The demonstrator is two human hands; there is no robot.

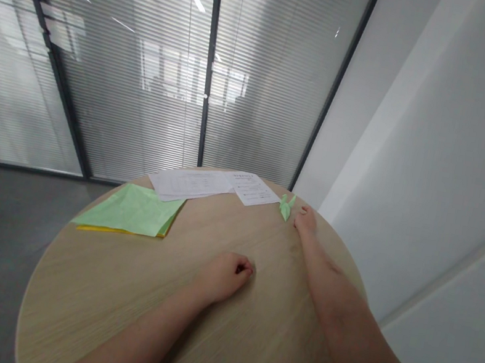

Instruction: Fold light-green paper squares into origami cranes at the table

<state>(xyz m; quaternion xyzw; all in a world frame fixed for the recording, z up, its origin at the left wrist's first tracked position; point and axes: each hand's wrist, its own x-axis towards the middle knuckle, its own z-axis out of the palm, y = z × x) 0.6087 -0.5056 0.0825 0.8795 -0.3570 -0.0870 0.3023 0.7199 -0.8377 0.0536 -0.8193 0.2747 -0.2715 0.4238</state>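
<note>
Head view, one person at a round pale wood-grain table [116,309]

- Left hand [228,276]: near table centre, knuckles up, fingers curled into a loose fist. Nothing seen in it; it rests on the wood
- Right hand [306,218]: stretched out to the 1 o'clock edge, seen from behind. Fingers bent down at the table, so I cannot tell how far it is open or whether it grips anything
- Small light-green folded paper figure [285,206]: at 1 o'clock on the table, just beside the right hand on its 9 o'clock side. Contact cannot be confirmed
- Stack of light-green square paper sheets with a yellow sheet beneath [131,212]: at 10 o'clock, well apart from both hands
- White printed paper sheets [204,186]: at 12 o'clock, overlapping, between stack and figure

Handling note (judgement): the figure looks thin and easily crushed. Take it with fingertips on a firm fold, press lightly, and keep it clear of the near table edge

Writing: the white sheets carry printed lines, too small to read. No brands or labels seen
</note>
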